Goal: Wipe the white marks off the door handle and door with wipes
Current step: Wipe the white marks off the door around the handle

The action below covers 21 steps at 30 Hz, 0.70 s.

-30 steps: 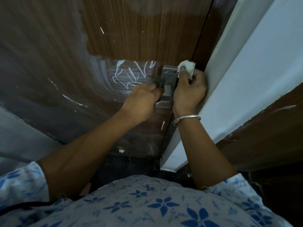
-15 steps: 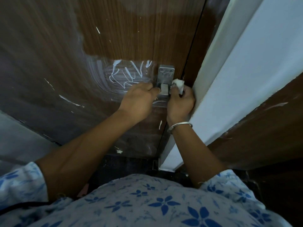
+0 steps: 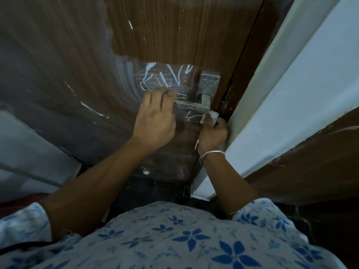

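Our right hand (image 3: 212, 133) pinches a crumpled wipe (image 3: 210, 115) against the door (image 3: 174, 35) — just below the door handle (image 3: 194, 105). Our left hand (image 3: 155, 117), fingers loosely spread, rests over the lever's free end; white marks (image 3: 165, 78) lie just above it.

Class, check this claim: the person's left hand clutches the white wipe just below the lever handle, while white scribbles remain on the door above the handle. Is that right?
Not quite. In the head view it is the right hand that clutches the white wipe just below the lever handle; the left hand holds no wipe. The rest stands: white scribbles remain on the door above the handle.
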Tool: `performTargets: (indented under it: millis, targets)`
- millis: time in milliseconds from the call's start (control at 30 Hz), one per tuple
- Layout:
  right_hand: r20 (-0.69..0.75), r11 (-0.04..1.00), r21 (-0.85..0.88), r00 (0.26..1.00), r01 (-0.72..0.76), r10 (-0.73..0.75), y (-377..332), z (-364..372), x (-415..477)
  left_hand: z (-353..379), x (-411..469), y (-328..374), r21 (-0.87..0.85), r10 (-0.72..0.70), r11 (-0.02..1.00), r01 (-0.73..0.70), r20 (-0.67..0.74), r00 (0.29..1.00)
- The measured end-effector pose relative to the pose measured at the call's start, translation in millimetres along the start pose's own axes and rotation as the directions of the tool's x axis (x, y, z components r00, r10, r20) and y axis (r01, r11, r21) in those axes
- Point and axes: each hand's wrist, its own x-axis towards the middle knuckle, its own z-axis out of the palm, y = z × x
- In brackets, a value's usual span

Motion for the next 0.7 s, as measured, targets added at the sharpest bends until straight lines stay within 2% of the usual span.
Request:
performTargets:
  millis: [167, 333, 467, 533, 700]
  targets:
    - [0.034, 1.000, 0.000, 0.999, -0.020, 0.020, 6, 3, 2, 6, -9, -4, -0.039, -0.113, 0.993, 0.115, 0.049, 0.992]
    - [0.054, 0.977, -0.049, 0.976, -0.207, 0.210, 22, -4, 2, 13, -16, -3, -0.120, -0.205, 0.967, 0.223, 0.147, 0.968]
    - [0.051, 0.997, -0.026, 0.996, -0.066, 0.067, 5, 5, 0, 18, -21, -5, -0.116, -0.221, 0.960, 0.253, 0.235, 0.946]
    - [0.052, 0.999, -0.006, 0.998, -0.044, 0.044, 2, 10, 0, 20, -24, -8, -0.108, -0.230, 0.958, 0.265, 0.260, 0.938]
    - [0.071, 0.977, -0.032, 0.974, -0.213, 0.215, 21, 7, -4, 19, -27, -12, -0.080, -0.213, 0.965, 0.252, 0.329, 0.920]
